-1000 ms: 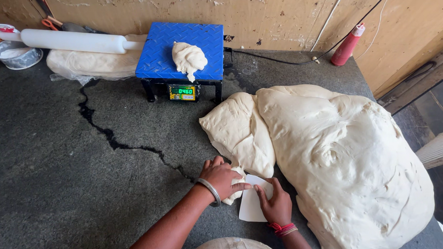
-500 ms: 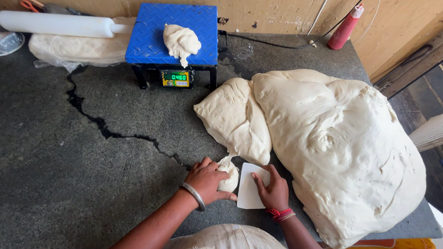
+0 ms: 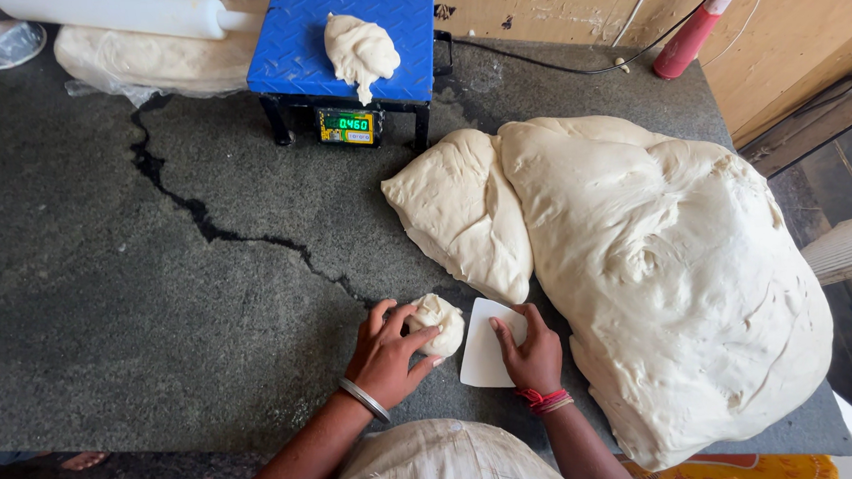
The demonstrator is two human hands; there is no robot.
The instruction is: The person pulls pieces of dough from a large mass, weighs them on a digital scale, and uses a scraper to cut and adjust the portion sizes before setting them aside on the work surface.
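Left hand [image 3: 390, 353] cups a small dough piece [image 3: 439, 322] on the dark stone counter [image 3: 162, 328], fingers curled around its side. Right hand [image 3: 531, 352] grips a white plastic scraper [image 3: 482, 359], flat on the counter just beside the piece. Big dough mass [image 3: 657, 268] lies right of both hands. Blue scale [image 3: 341, 42] at the back carries another dough lump [image 3: 360, 51]; white rolling pin [image 3: 119, 13] far left

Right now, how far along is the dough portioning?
One dough lump already sits on the blue scale. In hand: the left hand cups a small dough piece on the stone counter, and the right hand holds a white scraper. Most is left: the big dough mass is largely uncut.
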